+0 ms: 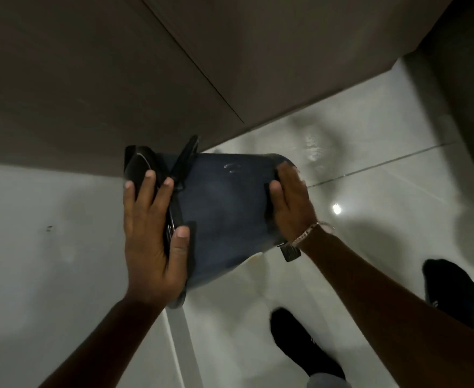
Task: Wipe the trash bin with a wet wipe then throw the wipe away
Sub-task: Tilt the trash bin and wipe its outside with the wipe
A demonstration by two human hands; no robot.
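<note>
A dark blue trash bin with a black lid and rim is held tipped on its side above the pale tiled floor. My left hand grips its lid end, fingers spread over the black rim and thumb on the blue wall. My right hand lies flat against the bin's other end, at its base. No wet wipe shows in either hand; if one is under my right palm, it is hidden.
Brown cabinet fronts fill the upper left, just behind the bin. Glossy light tiles stretch right and below. My two feet in black socks stand at the lower right. A bracelet and a watch sit on my right wrist.
</note>
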